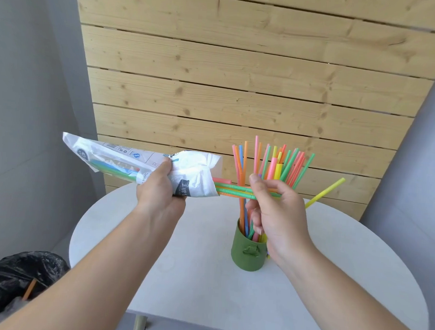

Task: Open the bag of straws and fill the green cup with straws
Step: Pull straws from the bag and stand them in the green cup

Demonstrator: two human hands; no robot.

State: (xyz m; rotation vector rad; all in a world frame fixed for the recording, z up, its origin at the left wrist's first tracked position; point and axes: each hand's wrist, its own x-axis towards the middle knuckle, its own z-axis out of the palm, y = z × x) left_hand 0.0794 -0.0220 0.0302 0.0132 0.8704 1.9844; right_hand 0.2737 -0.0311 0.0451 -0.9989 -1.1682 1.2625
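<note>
Your left grip (160, 187) is wrapped around the bag of straws (126, 157) and holds it on its side in the air, up and to the left of the green cup (247, 254), with the bag's open mouth turned toward the cup. A few green and orange straws (231, 189) stick out of that mouth and run level above the cup into your right grip (274, 213), whose thumb and fingers pinch them over the cup's rim. The cup stands upright on the white table (193, 277) and already carries a fan of coloured straws (287, 166) that rises out of it behind your right grip. A yellow straw (326, 193) slants up to the right of the cup; you cannot tell whether your right grip holds it. A black bin bag (16, 275) sits well to the left of the cup, lower than the table's edge, and a wooden panel (241, 77) stands behind the cup.
</note>
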